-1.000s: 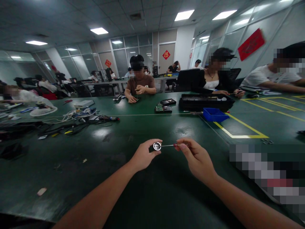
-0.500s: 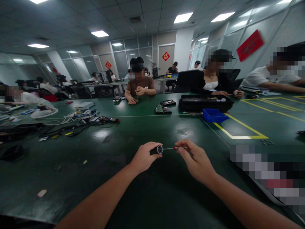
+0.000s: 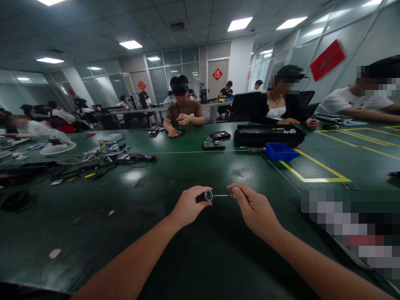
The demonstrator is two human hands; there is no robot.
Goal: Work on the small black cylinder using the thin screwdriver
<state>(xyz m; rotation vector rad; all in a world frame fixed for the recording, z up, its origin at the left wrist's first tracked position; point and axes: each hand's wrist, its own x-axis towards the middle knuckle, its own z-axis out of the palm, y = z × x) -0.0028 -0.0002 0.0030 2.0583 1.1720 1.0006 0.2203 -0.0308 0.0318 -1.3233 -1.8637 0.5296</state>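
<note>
Above the green table (image 3: 175,258), my left hand (image 3: 188,208) is closed around a black cylindrical part (image 3: 207,196) with a round, silvery-rimmed end turned toward me. What exactly the part is, I cannot make out. My right hand (image 3: 254,208) grips the red handle of a screwdriver (image 3: 230,195) between thumb and fingers. Its thin metal shaft points left and its tip meets the end of the black part; whether it sits in a screw is too small to see. Most of the handle is hidden by my fingers.
Ahead lie circuit-board drives (image 3: 214,144), a black tray (image 3: 270,136) and a blue bin (image 3: 281,151). Tangled cables (image 3: 106,160) spread on the left. A blurred-out item (image 3: 353,229) lies at right. Across the table a person (image 3: 184,112) works, with others seated to the right.
My right thumb and fingers have shifted around the screwdriver handle, and the hand has turned slightly. The left hand and the black part stay almost still.
</note>
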